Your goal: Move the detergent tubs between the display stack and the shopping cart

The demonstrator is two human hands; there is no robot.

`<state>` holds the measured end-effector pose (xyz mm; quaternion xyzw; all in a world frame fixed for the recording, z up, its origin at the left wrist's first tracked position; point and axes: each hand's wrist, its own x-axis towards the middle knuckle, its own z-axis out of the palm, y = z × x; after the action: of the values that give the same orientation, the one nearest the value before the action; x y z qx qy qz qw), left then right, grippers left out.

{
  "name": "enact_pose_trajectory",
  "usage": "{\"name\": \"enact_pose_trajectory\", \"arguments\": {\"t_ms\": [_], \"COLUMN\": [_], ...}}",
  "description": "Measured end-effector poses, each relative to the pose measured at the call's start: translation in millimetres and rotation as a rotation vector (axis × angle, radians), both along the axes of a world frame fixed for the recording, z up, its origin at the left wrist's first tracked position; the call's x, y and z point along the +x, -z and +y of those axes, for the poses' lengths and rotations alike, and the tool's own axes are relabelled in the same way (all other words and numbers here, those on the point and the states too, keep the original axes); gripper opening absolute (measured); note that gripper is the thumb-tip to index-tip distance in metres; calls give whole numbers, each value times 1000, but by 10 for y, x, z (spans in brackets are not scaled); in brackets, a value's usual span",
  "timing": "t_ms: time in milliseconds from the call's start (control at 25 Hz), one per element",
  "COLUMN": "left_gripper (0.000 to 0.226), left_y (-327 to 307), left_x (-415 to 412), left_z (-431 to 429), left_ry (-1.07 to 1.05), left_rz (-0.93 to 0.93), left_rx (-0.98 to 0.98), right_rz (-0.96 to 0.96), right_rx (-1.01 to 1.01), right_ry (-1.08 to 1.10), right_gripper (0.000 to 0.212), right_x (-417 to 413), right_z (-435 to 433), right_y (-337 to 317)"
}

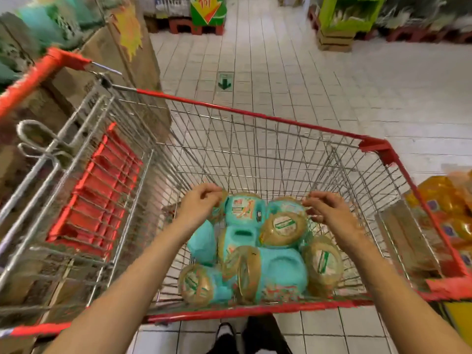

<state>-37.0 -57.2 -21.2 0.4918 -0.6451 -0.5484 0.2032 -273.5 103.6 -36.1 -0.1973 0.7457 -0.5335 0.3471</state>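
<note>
Heaped in shopping cart [255, 115], lower centre: teal detergent tubs [281, 267]. Curled at top tubs' lids: left hand [199, 204], right hand [329, 213]; true grip unclear. Probably heavy, rigid, slick: take by moulded handle.

Both arms reach forward and downward, bare along the forearm, and they come closer together toward the hands, which stay apart from each other. The left hand [198, 204] has its back turned up, the wrist bent slightly down, and its fingers [213, 191] are curled toward the palm. The right hand [332, 213] shows nearly the same pose, back up and fingers [313, 200] bent inward (the picture is blurred here, so a grip cannot be confirmed). Both hands are at about the same height.
</note>
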Motion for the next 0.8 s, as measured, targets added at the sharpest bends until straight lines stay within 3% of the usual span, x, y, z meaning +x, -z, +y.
{"name": "enact_pose_trajectory", "arguments": {"t_ms": [240, 400, 520, 640, 800], "left_gripper": [12, 38, 61, 88, 105], "left_y": [1185, 1877, 2249, 2572, 2768], "left_x": [-632, -840, -938, -980, -1090], "left_z": [-217, -3, 97, 178, 202], "left_ry": [102, 195, 259, 539, 586], "left_rz": [-312, -349, -334, -402, -246], "left_rx": [146, 364, 490, 366, 259], "right_rz": [-95, -145, -213, -234, -129], "right_rx": [304, 403, 459, 482, 623], "right_ry": [-57, -457, -488, -557, -893], "right_gripper": [33, 97, 117, 122, 133], "right_x": [-637, -885, -980, -1105, -1300], "right_z": [-395, -422, -328, -324, -430], "right_y": [1076, 1558, 1843, 1990, 2100]}}
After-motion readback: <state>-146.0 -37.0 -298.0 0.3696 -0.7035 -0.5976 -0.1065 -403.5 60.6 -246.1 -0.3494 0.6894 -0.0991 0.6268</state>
